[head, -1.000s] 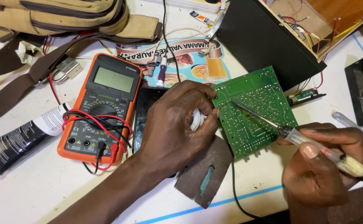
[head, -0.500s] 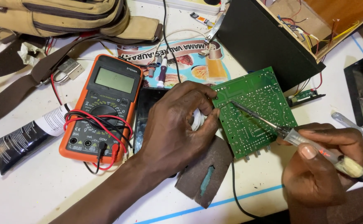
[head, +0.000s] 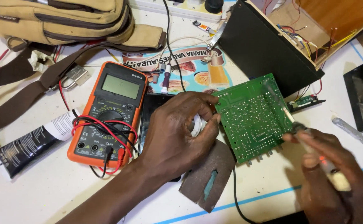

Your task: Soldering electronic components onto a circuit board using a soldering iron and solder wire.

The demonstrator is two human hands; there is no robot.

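A green circuit board [head: 252, 116] lies solder side up at the middle right of the white table. My left hand [head: 177, 132] rests at its left edge, fingers curled around a small white roll [head: 196, 124], probably solder wire. My right hand [head: 330, 174] grips a clear-handled tool [head: 314, 145], a soldering iron or screwdriver. Its thin shaft is blurred and points up over the board's right side.
An orange multimeter [head: 109, 112] with red and black leads sits to the left, next to a black tube [head: 32, 143]. A tan bag [head: 61, 20] lies top left. A black box [head: 264, 45] with wires stands behind the board. A brown scrap [head: 208, 178] lies below it.
My right hand has swung the tool to the right and up, so its tip has left the board's middle for its right side. My left hand has stayed put.
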